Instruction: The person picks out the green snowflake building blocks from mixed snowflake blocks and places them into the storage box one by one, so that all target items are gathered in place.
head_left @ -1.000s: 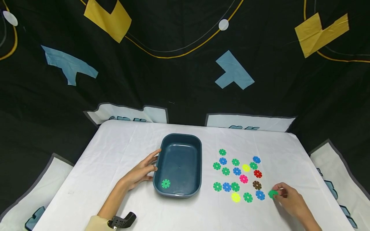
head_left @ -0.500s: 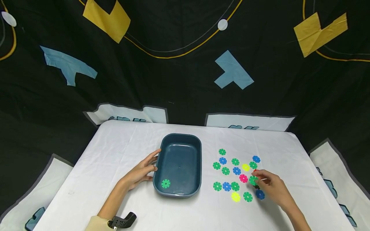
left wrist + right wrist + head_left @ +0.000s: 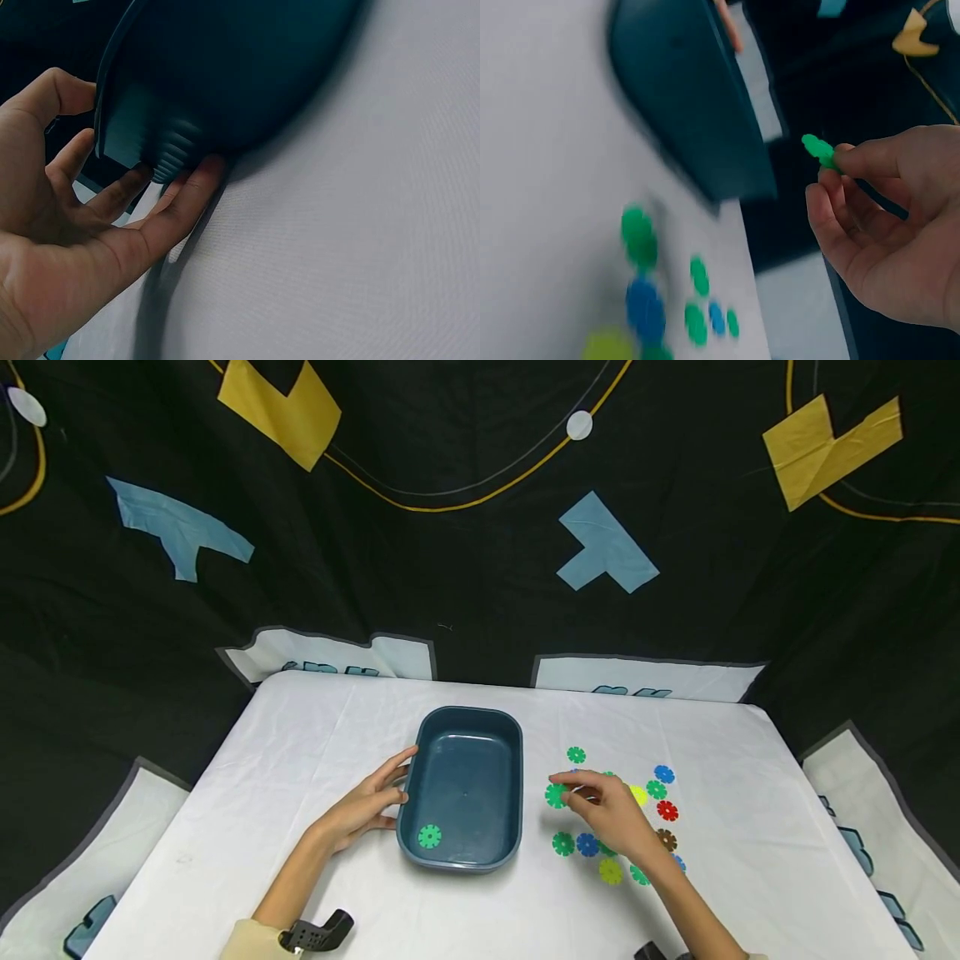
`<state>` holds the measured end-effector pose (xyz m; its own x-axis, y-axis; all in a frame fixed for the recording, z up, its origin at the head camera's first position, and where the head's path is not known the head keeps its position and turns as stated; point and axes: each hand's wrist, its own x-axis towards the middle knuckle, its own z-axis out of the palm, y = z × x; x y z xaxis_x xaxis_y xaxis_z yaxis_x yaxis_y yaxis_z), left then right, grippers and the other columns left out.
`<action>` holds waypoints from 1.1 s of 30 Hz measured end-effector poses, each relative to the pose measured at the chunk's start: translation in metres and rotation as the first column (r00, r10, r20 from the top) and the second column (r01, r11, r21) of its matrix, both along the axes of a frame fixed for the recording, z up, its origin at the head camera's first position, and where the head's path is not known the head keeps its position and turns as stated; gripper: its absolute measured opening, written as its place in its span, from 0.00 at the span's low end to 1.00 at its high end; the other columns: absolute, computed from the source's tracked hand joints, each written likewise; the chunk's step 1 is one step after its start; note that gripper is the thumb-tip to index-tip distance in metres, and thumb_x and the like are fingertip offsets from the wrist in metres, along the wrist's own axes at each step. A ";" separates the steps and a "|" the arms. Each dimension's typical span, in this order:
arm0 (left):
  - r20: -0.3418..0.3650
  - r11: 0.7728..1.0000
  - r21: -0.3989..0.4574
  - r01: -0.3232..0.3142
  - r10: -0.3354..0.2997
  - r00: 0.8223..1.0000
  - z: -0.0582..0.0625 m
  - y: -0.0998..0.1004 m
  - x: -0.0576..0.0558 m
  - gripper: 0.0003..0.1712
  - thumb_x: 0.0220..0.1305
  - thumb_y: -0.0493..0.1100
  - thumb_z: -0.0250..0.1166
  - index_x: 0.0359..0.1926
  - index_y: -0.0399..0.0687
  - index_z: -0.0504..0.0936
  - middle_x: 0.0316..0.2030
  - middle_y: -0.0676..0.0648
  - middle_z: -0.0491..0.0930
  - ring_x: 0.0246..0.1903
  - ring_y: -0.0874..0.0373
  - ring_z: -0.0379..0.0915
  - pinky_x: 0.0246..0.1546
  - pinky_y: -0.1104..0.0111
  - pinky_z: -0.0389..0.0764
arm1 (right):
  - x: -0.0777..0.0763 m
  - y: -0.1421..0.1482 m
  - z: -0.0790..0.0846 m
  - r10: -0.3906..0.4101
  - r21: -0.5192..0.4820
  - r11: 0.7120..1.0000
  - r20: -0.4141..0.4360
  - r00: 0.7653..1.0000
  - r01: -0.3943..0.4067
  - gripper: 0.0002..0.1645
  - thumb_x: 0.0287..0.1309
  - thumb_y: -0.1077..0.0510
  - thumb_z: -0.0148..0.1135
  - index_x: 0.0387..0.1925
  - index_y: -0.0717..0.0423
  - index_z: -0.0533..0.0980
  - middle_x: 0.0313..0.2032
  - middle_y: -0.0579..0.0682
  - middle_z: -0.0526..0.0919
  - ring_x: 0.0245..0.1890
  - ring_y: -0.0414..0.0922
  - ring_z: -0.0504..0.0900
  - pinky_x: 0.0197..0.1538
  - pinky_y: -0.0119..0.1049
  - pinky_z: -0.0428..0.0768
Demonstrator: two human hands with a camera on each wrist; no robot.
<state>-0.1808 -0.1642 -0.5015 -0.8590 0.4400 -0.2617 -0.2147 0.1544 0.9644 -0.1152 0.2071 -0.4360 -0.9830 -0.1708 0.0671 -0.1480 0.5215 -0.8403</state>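
My left hand (image 3: 365,810) rests against the left side of a dark blue rectangular tub (image 3: 516,793). In the left wrist view, its fingertips touch the tub's outer wall (image 3: 225,75), with the fingers loosely bent. One green notched disc (image 3: 430,837) lies inside the tub near its front left corner. My right hand (image 3: 611,810) pinches another green notched disc (image 3: 555,795) between thumb and fingertips, held above the table just right of the tub. In the right wrist view, that disc (image 3: 819,149) appears edge-on at the fingertips.
Notched discs lie scattered right of the tub, including a red disc (image 3: 667,811), a brown disc (image 3: 666,840) and a yellow disc (image 3: 611,871). My right hand and forearm cover some. The white tablecloth (image 3: 300,735) meets a black curtain (image 3: 465,593) behind.
My right hand has carried the green disc from the right of the scattered discs leftward across them, near the tub. My left hand and the tub have stayed in place.
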 end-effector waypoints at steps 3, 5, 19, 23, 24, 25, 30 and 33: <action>-0.002 1.000 -0.001 0.006 -0.006 1.000 0.000 0.000 0.000 0.42 0.69 0.38 0.57 0.78 0.69 0.53 0.76 0.39 0.47 0.68 0.35 0.57 0.43 0.53 0.77 | -0.009 -0.022 0.002 0.048 -0.007 0.999 -0.013 0.999 -0.048 0.15 0.64 0.67 0.61 0.51 0.56 0.84 0.47 0.50 0.86 0.39 0.48 0.83 0.42 0.37 0.80; -0.003 1.000 -0.002 0.005 -0.005 1.000 0.000 -0.001 0.000 0.42 0.69 0.38 0.57 0.78 0.68 0.52 0.76 0.39 0.46 0.68 0.34 0.56 0.44 0.52 0.77 | -0.014 -0.037 0.003 0.093 0.003 0.996 -0.030 0.995 -0.093 0.15 0.65 0.67 0.62 0.51 0.55 0.84 0.47 0.50 0.85 0.39 0.47 0.83 0.41 0.36 0.80; 0.003 0.999 0.026 0.021 -0.021 1.000 0.001 -0.001 0.000 0.42 0.69 0.38 0.55 0.79 0.67 0.50 0.76 0.38 0.45 0.68 0.35 0.55 0.44 0.53 0.77 | -0.044 -0.121 -0.022 0.321 0.089 0.943 0.011 0.947 -0.320 0.13 0.63 0.68 0.62 0.47 0.58 0.85 0.34 0.46 0.82 0.30 0.38 0.78 0.33 0.31 0.78; 0.010 0.999 0.030 0.020 -0.020 1.000 0.000 -0.001 -0.001 0.43 0.68 0.37 0.54 0.78 0.70 0.51 0.76 0.40 0.45 0.67 0.36 0.56 0.43 0.53 0.76 | -0.051 -0.130 -0.031 0.310 0.112 0.943 0.039 0.950 -0.313 0.13 0.60 0.70 0.62 0.45 0.58 0.85 0.30 0.44 0.81 0.26 0.36 0.75 0.31 0.29 0.75; 0.009 0.999 0.030 0.020 -0.020 1.000 0.000 -0.001 -0.001 0.43 0.68 0.37 0.54 0.78 0.71 0.52 0.76 0.40 0.45 0.67 0.36 0.57 0.43 0.53 0.76 | -0.052 -0.131 -0.033 0.306 0.119 0.944 0.047 0.951 -0.309 0.14 0.60 0.71 0.62 0.44 0.58 0.85 0.29 0.43 0.80 0.25 0.35 0.75 0.30 0.29 0.74; 0.009 0.999 0.029 0.019 -0.019 1.000 0.000 -0.001 -0.001 0.43 0.68 0.37 0.53 0.78 0.71 0.52 0.76 0.40 0.46 0.67 0.37 0.57 0.43 0.53 0.76 | -0.054 -0.133 -0.035 0.303 0.125 0.944 0.052 0.952 -0.307 0.14 0.59 0.71 0.62 0.44 0.58 0.85 0.28 0.44 0.80 0.24 0.35 0.74 0.29 0.29 0.73; 0.008 0.999 0.028 0.018 -0.018 1.000 0.001 0.000 -0.001 0.43 0.68 0.37 0.53 0.78 0.72 0.52 0.76 0.41 0.46 0.65 0.37 0.58 0.43 0.53 0.76 | -0.058 -0.139 -0.045 0.278 0.137 0.947 0.099 0.955 -0.290 0.14 0.58 0.73 0.61 0.43 0.60 0.85 0.25 0.46 0.81 0.22 0.36 0.73 0.27 0.28 0.71; 0.010 0.999 0.027 0.017 -0.017 1.000 0.000 0.000 0.000 0.43 0.68 0.37 0.53 0.78 0.71 0.51 0.76 0.41 0.46 0.66 0.37 0.57 0.42 0.53 0.76 | -0.059 -0.142 -0.048 0.271 0.135 0.948 0.125 0.954 -0.287 0.14 0.57 0.73 0.62 0.42 0.60 0.85 0.23 0.45 0.80 0.21 0.36 0.72 0.26 0.29 0.70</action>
<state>-0.1809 -0.1647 -0.5013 -0.8487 0.4619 -0.2578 -0.2216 0.1319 0.9662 -0.1746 0.0648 -0.4840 -0.8947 -0.4395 -0.0802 -0.2220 0.5932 -0.7739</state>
